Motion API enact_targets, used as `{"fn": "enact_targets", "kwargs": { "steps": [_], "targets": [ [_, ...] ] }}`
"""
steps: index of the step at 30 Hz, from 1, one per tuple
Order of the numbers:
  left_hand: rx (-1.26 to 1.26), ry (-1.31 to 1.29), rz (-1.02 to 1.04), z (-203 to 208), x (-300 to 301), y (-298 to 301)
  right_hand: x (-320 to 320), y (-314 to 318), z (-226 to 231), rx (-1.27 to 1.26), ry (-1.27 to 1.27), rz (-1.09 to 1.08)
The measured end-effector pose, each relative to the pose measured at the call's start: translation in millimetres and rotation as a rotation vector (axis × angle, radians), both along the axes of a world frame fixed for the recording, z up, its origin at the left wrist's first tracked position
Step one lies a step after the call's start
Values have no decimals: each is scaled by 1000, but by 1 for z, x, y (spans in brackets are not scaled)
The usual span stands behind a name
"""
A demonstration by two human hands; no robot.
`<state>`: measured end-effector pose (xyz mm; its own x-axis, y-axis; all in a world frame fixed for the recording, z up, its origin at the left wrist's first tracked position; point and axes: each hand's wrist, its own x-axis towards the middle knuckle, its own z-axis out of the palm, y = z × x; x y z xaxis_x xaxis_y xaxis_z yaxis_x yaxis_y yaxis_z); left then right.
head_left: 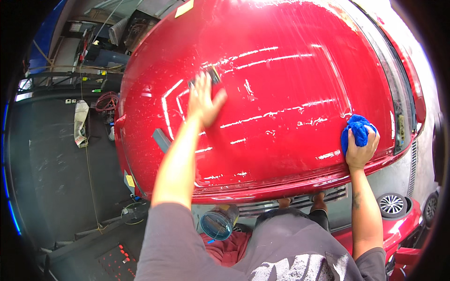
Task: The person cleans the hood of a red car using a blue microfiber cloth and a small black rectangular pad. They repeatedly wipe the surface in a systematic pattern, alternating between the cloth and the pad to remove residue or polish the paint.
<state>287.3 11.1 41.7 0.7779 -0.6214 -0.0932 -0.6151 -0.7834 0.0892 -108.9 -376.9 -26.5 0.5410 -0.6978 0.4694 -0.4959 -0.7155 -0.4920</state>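
Right hand [363, 149] closed round a bunched blue cloth [357, 130], fingers curled into it, cloth down on the red panel [281, 154] near its edge. Left hand [205, 105] palm down further along the same panel, fingers nearly straight, thumb out to the side, over a dark block [214, 75] that shows past the fingers; can't tell if it actually grips the block. Panel runs under and between both hands: glossy, wet-looking, droplets and streaks scattered about, white light lines reflected, some bent. Gray blade [161, 139] lies on it, nearer the person than the left hand and left of it. Yellow tag [184, 8] on the far edge, beyond the left hand; second yellow tag [130, 181] low to that hand's left. Glass [400, 93] past the right hand, up and to the right. Room: left of the left hand, dark surface [51, 154], white strip [80, 122], coiled red hose [108, 100], cluttered shelving beyond. Below the hands, bucket [219, 223] by the person's dark shirt [290, 243], striped grating [338, 193] near the feet. Right of and below the right hand, wheel [393, 205] with silver spokes, beside red bodywork.
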Motion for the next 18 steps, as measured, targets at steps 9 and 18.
{"fn": "enact_targets", "kwargs": {
  "steps": [9, 18],
  "targets": [
    [-35, 42, -37, -5, -218, 32, -5, -3, 4, -26, 33, -50],
    [127, -147, -75, -2, -60, 12, -4, -3, -2, -7, 15, -47]
  ]
}}
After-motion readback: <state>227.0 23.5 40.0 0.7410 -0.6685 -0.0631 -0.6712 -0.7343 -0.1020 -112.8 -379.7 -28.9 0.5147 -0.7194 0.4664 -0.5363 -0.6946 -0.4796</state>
